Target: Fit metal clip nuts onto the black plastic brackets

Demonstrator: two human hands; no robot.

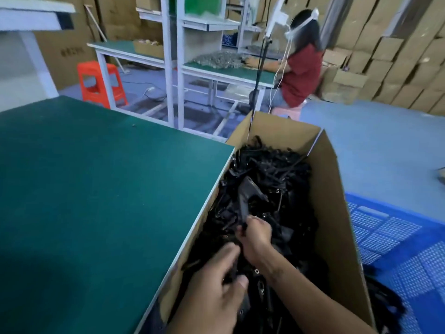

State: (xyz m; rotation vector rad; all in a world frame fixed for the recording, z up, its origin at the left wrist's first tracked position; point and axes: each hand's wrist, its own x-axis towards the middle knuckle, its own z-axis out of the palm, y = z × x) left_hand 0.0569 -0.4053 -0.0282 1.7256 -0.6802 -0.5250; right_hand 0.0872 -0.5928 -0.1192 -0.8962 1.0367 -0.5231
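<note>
A tall cardboard box (334,213) stands to the right of the green table (96,189), filled with a heap of black plastic brackets (272,169). Some brackets near my wrist show small metal clip nuts (257,271). My right hand (256,233) reaches into the heap and grips the end of one long black bracket (248,196) that sticks up from the pile. My left hand (216,285) is lower in the box, its fingers and thumb curled round other black brackets.
A blue perforated plastic crate (397,237) lies on the floor right of the box. Beyond the table stand an orange stool (101,83) and white workbenches (216,71), where another person in a red shirt (301,71) sits. Stacked cartons line the back wall.
</note>
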